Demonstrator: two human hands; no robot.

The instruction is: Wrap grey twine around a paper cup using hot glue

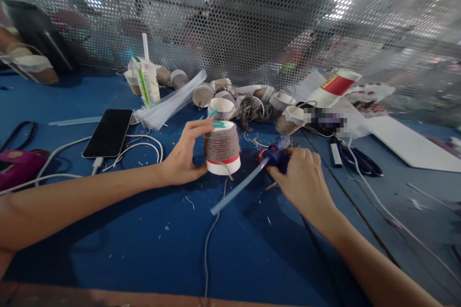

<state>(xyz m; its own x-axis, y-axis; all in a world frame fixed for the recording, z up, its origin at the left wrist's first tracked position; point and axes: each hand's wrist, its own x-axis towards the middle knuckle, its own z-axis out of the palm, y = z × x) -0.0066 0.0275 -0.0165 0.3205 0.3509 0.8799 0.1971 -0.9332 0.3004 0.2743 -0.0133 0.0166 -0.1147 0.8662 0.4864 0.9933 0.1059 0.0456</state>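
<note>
My left hand (187, 153) grips a paper cup (222, 146) from its left side, fingers over the top and thumb low down. Grey-brown cord winds around most of the cup, leaving a red line and a white band bare at the lower end. From there a loose cord (207, 244) trails toward the table's front edge. Closed around a blue glue gun (280, 153), my right hand (306, 180) is just right of the cup. A long translucent glue stick (239, 187) sticks out of the gun's back, pointing toward me.
Behind the cup lie several cord-wrapped cups (202, 95), a cord tangle (251, 110) and a bundle of glue sticks (173, 103). A phone (108, 132) with a white cable lies left; scissors (360, 158) lie right. A perforated metal screen (230, 24) stands along the back.
</note>
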